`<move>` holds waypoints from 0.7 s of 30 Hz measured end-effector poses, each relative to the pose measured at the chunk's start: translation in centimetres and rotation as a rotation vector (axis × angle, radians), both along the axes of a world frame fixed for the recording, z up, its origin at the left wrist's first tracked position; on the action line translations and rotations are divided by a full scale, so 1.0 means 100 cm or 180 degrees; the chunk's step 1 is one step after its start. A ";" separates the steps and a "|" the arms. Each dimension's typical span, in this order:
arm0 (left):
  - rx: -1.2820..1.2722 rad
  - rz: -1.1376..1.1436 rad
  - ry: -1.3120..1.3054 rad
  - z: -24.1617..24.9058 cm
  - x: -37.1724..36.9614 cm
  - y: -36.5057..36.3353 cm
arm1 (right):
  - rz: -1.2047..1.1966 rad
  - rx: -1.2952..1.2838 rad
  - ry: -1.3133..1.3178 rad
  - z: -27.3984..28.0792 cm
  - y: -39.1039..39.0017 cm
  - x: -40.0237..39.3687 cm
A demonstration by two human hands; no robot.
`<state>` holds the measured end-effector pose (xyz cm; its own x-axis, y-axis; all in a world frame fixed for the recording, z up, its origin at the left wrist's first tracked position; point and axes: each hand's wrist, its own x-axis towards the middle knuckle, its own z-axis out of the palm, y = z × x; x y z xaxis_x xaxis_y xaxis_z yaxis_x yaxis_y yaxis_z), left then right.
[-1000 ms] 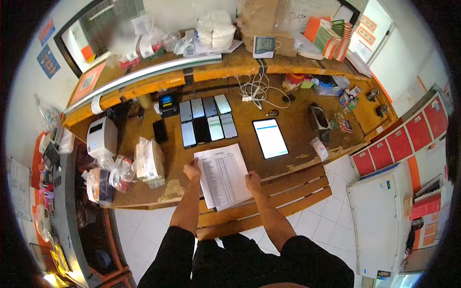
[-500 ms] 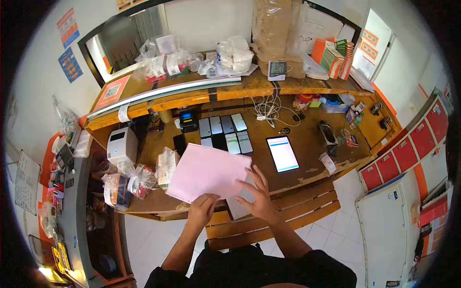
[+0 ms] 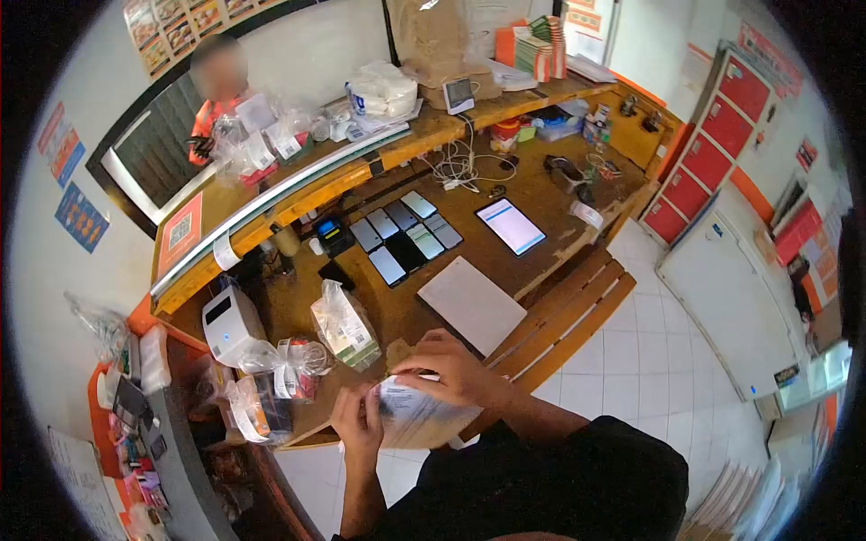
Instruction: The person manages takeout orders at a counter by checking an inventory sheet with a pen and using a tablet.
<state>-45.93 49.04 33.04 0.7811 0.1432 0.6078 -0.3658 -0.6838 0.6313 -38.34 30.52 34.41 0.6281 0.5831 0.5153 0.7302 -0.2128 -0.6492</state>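
Note:
At the near edge of the wooden desk, a printed paper item (image 3: 419, 410), partly blurred, is between my hands. My left hand (image 3: 358, 417) pinches its left edge. My right hand (image 3: 451, 371) has its fingers bent over the top edge, by a small brown piece (image 3: 397, 353). Beyond my right hand a pale flat pad (image 3: 472, 305) lies on the desk. Several phones (image 3: 405, 236) lie in two rows farther back, and a tablet (image 3: 511, 225) with a lit screen is to their right.
A plastic-wrapped package (image 3: 346, 326) and other bagged items (image 3: 262, 406) sit left of my hands, near a white printer (image 3: 231, 325). A raised shelf (image 3: 307, 194) runs behind. A person (image 3: 219, 81) stands beyond it. A slatted bench (image 3: 577, 316) is at the right.
The view has turned and shifted. The pink sheet is no longer held up over the desk; a printed paper item is now between my hands, closer to my body. The pale pad is uncovered.

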 end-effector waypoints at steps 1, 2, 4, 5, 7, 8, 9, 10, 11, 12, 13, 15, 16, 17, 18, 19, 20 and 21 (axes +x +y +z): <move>-0.0003 -0.0049 -0.0001 0.000 -0.003 0.005 | -0.0049 -0.0003 -0.0001 0.003 0.003 -0.009; 0.0004 -0.0163 0.0056 -0.001 -0.007 0.009 | -0.0188 0.0008 -0.0016 0.004 0.005 -0.019; 0.0033 -0.0255 0.0264 -0.003 -0.016 0.014 | -0.0443 0.0079 -0.0481 -0.003 0.007 -0.032; 0.0064 -0.0447 0.0371 -0.003 -0.018 0.014 | -0.0318 0.0102 -0.0489 -0.004 0.003 -0.039; -0.0029 -0.0686 0.0203 0.001 -0.022 0.005 | -0.0642 0.0006 -0.0267 -0.001 -0.004 -0.048; -0.0157 -0.0839 0.0319 0.010 -0.025 -0.002 | -0.0464 0.0004 -0.0307 0.002 -0.008 -0.052; -0.0184 -0.0706 0.0266 0.012 -0.030 -0.009 | -0.0714 0.0029 -0.0330 0.004 -0.014 -0.058; -0.0404 -0.0902 0.0397 0.013 -0.033 -0.018 | -0.1001 0.0052 -0.0359 0.005 -0.021 -0.064; -0.0630 -0.1116 0.0517 0.014 -0.036 -0.025 | -0.0913 0.0024 -0.0417 0.004 -0.027 -0.069; -0.0519 -0.1136 0.0374 0.016 -0.038 -0.031 | -0.0948 0.0161 -0.0358 0.004 -0.034 -0.073; -0.0571 -0.1055 0.0298 0.014 -0.040 -0.038 | -0.0976 0.0289 -0.0305 0.003 -0.042 -0.076; -0.0530 -0.1293 0.0183 0.006 -0.047 -0.054 | -0.0922 0.0365 -0.0280 -0.005 -0.057 -0.082; -0.0552 -0.1349 0.0083 0.005 -0.049 -0.061 | -0.0852 0.0236 -0.0184 -0.009 -0.065 -0.085; -0.0574 -0.1253 0.0056 0.002 -0.052 -0.066 | -0.0789 0.0120 -0.0070 -0.011 -0.069 -0.084; -0.0705 -0.1189 0.0199 0.000 -0.056 -0.071 | -0.0701 0.0112 -0.0061 -0.010 -0.069 -0.083; -0.0832 -0.1137 0.0349 -0.002 -0.060 -0.072 | -0.0638 0.0084 -0.0146 -0.009 -0.068 -0.084; -0.0958 -0.1124 0.0299 -0.003 -0.063 -0.070 | -0.0583 0.0068 -0.0236 -0.007 -0.064 -0.084; -0.0949 -0.1069 0.0308 -0.002 -0.067 -0.064 | -0.0541 0.0055 -0.0321 -0.006 -0.058 -0.085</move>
